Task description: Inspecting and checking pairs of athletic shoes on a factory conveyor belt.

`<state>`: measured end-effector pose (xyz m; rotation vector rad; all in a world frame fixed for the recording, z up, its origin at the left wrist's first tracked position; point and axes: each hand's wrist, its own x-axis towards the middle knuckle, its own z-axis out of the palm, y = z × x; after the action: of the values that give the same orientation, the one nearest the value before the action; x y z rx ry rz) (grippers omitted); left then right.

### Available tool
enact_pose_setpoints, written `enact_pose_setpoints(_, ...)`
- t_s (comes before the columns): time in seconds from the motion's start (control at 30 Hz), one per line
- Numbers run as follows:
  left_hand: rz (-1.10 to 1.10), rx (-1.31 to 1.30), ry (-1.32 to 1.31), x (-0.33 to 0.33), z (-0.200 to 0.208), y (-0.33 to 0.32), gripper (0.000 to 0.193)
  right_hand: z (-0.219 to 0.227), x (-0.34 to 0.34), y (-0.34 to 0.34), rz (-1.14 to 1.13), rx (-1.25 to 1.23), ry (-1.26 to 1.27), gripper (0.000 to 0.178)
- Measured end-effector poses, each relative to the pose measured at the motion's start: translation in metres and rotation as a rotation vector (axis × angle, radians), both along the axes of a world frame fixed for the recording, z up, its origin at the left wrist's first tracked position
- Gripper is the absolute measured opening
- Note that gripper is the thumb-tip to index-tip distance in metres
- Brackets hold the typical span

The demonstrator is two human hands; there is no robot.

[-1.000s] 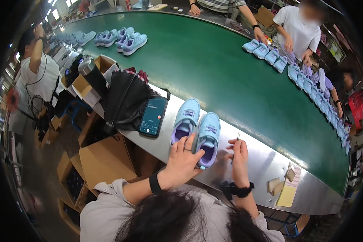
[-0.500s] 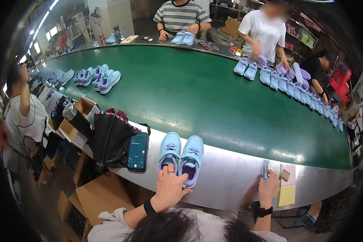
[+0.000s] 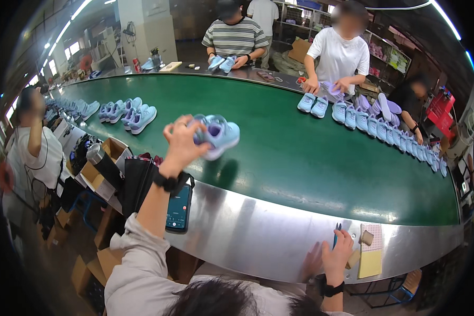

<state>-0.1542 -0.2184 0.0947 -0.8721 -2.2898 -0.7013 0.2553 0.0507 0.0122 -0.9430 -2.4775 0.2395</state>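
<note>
My left hand (image 3: 183, 145) is closed on a pair of light blue sneakers (image 3: 222, 138) with lilac linings, held by their heel ends. The pair hangs above the green belt (image 3: 279, 158), its shadow below, and is slightly blurred. At the near metal edge (image 3: 247, 226), my right hand (image 3: 337, 258) is closed around small thread snips (image 3: 336, 234), whose narrow tips point away from me; most of their body is hidden by the fingers. Just right of that hand lie a yellow and pink pad (image 3: 370, 258) and a small tan block (image 3: 367, 238) on it.
A phone (image 3: 178, 208) and a black bag (image 3: 138, 181) lie at the near left, beside a steel flask (image 3: 101, 160) and open cartons. More blue sneakers stand on the belt at left (image 3: 140, 119) and in a row at right (image 3: 374, 126). Several co-workers surround the belt.
My left hand has lifted the pair of sneakers off the metal edge and carried it forward and left over the belt. My right hand has shifted slightly left, still holding the snips.
</note>
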Motion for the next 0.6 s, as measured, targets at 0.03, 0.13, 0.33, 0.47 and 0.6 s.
enact_pose_setpoints(0.03,0.074,0.032,-0.033,-0.009,0.007,0.006,0.048,-0.002,0.001,-0.002,-0.002,0.001,-0.005,0.044)
enact_pose_setpoints(0.13,0.025,0.301,-0.192,0.009,0.002,0.032,0.044,-0.007,-0.002,-0.006,0.038,-0.034,0.039,0.043)
enact_pose_setpoints(0.33,-0.544,0.654,-0.934,0.109,-0.09,0.106,0.019,0.001,-0.024,-0.026,0.137,-0.081,-0.01,0.042)
enact_pose_setpoints(0.47,-0.564,0.976,-1.565,0.151,-0.099,0.14,0.011,0.003,-0.04,-0.032,0.293,-0.077,0.037,0.038)
enact_pose_setpoints(0.6,-0.466,1.024,-1.536,0.146,-0.119,0.153,0.008,0.002,-0.054,-0.046,0.376,-0.16,0.032,0.034)
